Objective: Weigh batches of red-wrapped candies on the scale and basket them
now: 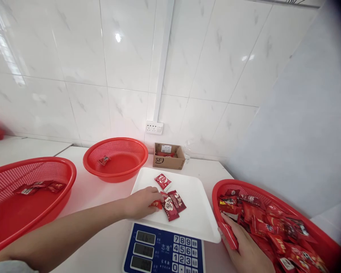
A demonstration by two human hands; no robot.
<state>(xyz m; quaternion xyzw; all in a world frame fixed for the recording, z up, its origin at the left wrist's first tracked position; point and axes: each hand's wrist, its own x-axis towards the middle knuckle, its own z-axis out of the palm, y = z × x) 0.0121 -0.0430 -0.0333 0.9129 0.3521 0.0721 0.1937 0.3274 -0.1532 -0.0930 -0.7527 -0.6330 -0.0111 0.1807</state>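
My left hand (144,201) reaches over the white tray (197,223) of a digital scale (165,248), its fingers closed on a small red snack packet (156,204). Right beside those fingers, two dark red packets lie overlapping: one packet (169,206) with white lettering and another packet (177,201). A brighter red packet (163,182) rests farther back on the tray. At the right, my right hand (246,248) grips a red packet (229,236) between thumb and fingers, at the near rim of a red basket (224,185) heaped with similar packets.
A red basket (116,142) with one packet stands at the back left. Nearer on the left is a larger red basket (71,167) with several packets. Behind the scale, a small cardboard box (169,162) sits by the tiled wall, below a power socket (154,127).
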